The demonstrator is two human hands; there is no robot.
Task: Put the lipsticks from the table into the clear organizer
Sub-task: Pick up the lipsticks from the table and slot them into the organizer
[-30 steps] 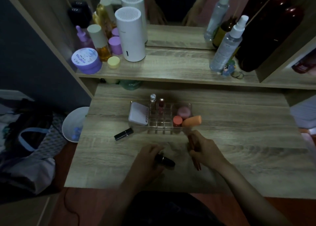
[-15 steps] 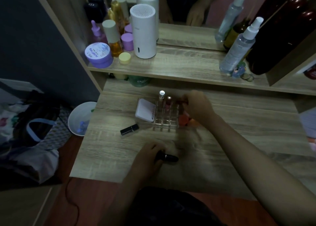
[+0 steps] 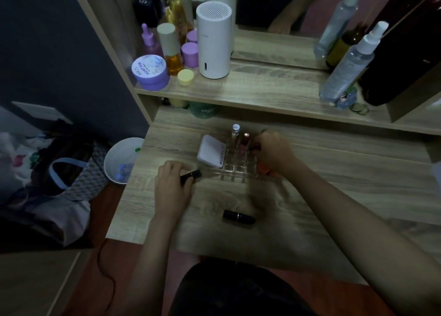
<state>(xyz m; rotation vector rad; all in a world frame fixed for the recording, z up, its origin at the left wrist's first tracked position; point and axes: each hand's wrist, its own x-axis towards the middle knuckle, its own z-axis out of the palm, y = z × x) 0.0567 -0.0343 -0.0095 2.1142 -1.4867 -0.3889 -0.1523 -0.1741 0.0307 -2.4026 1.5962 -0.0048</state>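
Note:
The clear organizer (image 3: pixel 235 170) stands on the wooden table (image 3: pixel 334 196), with two tubes (image 3: pixel 235 134) upright in its back slots and a white compact (image 3: pixel 211 154) leaning at its left. My right hand (image 3: pixel 274 152) is over the organizer's right side, fingers closed on a dark red lipstick that is mostly hidden. My left hand (image 3: pixel 171 184) grips a black square lipstick (image 3: pixel 191 175) lying just left of the organizer. A black round lipstick (image 3: pixel 238 216) lies loose on the table in front.
A shelf (image 3: pixel 262 91) behind holds a white cylinder (image 3: pixel 214 41), purple jars, bottles and spray bottles. Orange sponges sit at the organizer's right. A white bin (image 3: pixel 121 160) and bags are on the floor at left.
My left hand let go of the black round lipstick and moved up-left to the black square one. My right hand stays at the organizer's right side.

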